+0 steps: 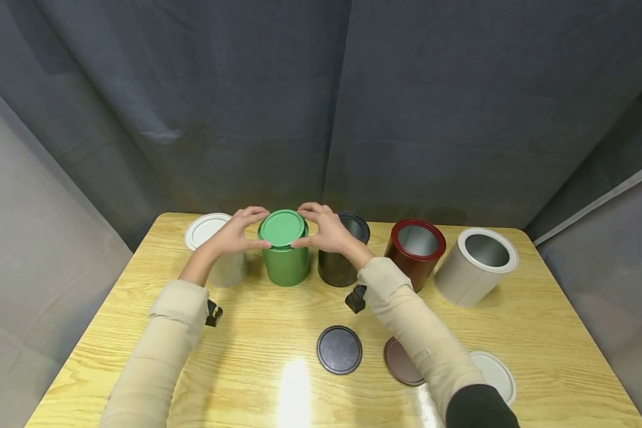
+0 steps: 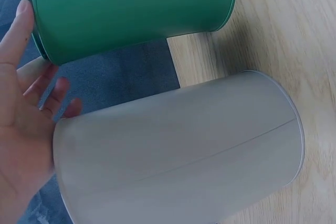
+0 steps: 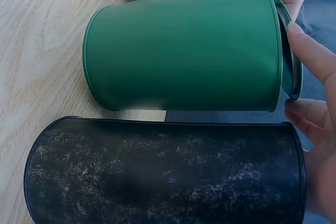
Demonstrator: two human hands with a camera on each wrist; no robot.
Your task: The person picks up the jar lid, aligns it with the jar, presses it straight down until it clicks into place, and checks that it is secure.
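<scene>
A green lid [image 1: 282, 227] lies at the top of the green can [image 1: 286, 267], slightly tilted. A dark gap shows between lid and rim in the right wrist view. My left hand [image 1: 238, 232] holds the lid's left edge, thumb in front and fingers behind. On the opposite edge, my right hand [image 1: 329, 229] holds it the same way. The left palm is close beside the pale can [image 2: 173, 156], which has a white lid [image 1: 205, 230] on top. Below my right hand stands a black can [image 3: 168, 171], its top partly hidden by that hand in the head view.
To the right stand an open dark red can [image 1: 409, 264] and an open white can [image 1: 462, 276]. Nearer on the wooden table [image 1: 257, 356] lie a black lid [image 1: 339, 351], a brown lid [image 1: 401, 359] and a white lid [image 1: 494, 377], the last two partly under my right sleeve.
</scene>
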